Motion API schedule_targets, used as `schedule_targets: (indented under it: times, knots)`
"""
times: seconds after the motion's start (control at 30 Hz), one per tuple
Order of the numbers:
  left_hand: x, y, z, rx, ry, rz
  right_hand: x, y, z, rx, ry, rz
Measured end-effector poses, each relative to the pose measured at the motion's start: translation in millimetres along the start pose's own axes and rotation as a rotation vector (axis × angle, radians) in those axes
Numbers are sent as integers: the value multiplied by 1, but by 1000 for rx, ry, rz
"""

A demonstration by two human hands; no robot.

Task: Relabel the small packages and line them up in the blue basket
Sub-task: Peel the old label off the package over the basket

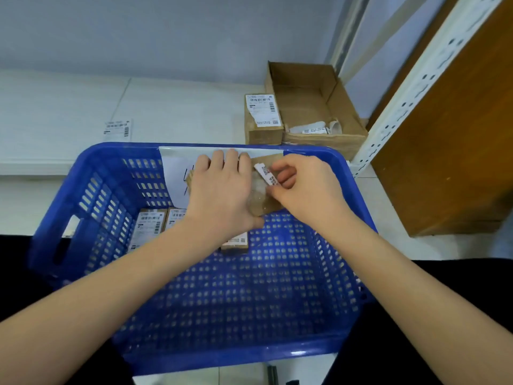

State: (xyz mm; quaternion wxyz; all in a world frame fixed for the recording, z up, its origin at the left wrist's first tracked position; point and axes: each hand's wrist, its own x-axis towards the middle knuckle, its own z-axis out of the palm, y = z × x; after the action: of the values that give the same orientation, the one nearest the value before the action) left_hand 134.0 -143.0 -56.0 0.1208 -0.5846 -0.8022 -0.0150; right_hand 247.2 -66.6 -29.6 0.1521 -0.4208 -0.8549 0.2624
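Left hand [222,190] gripping small package [261,201] steady over blue basket [91,162]; right hand [302,184] pinching label [267,175], apparently for peeling

Floor [180,107]: basket [194,354], boxes [262,118], label [118,129].

Barcode labels [262,110], print illegible.

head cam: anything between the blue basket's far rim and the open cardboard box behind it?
In the head view, bare white surface lies between the blue basket rim and the open cardboard box. A small labelled package stands left of the box, not in that gap.
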Motion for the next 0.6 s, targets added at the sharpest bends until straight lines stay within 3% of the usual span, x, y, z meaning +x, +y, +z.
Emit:
schedule_targets:
  times: [0.13,0.4,0.6]
  knots:
    - [19,7,-10,-1,39,9,9,7,-11,40,75,3]
    - [57,22,-26,2,72,21,31,18,-30,-114,225,-73]
    - [72,29,-30,27,78,42,44,26,-41,-61,199,-14]
